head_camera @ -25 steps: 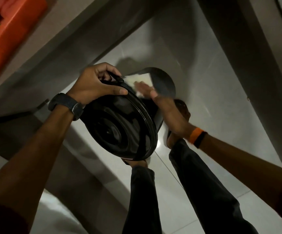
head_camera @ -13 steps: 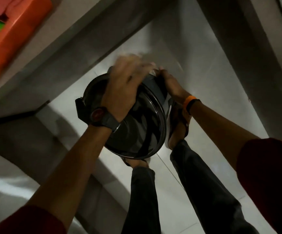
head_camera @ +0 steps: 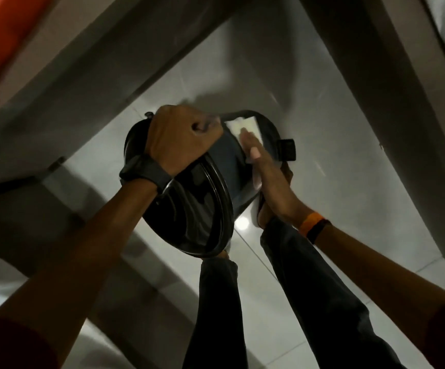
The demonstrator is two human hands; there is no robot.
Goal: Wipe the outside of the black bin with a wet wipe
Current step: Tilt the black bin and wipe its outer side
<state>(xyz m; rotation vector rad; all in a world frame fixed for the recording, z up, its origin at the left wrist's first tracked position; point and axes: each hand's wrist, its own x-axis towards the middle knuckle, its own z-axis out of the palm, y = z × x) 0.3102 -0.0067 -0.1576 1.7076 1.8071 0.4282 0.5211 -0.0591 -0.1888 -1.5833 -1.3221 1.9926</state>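
Observation:
The black bin (head_camera: 202, 209) is held tilted in the air above my legs, its round glossy end facing me. My left hand (head_camera: 181, 139) is closed in a fist around the bin's upper rim, a dark watch on the wrist. My right hand (head_camera: 266, 177) lies flat against the bin's right side wall and presses a white wet wipe (head_camera: 245, 127) onto it; the wipe shows past my fingertips. A black pedal tab (head_camera: 286, 149) sticks out at the bin's far right.
Pale glossy floor tiles (head_camera: 336, 209) lie below. A grey ledge (head_camera: 69, 102) runs diagonally at the upper left with an orange object (head_camera: 0, 43) on it. Another grey edge (head_camera: 376, 89) runs along the right. My dark-trousered legs (head_camera: 309, 288) stand under the bin.
My left hand shifted its hold on the rim and the bin turned, bringing the pedal tab from left to right. My right hand with the wipe is again flat on the side wall.

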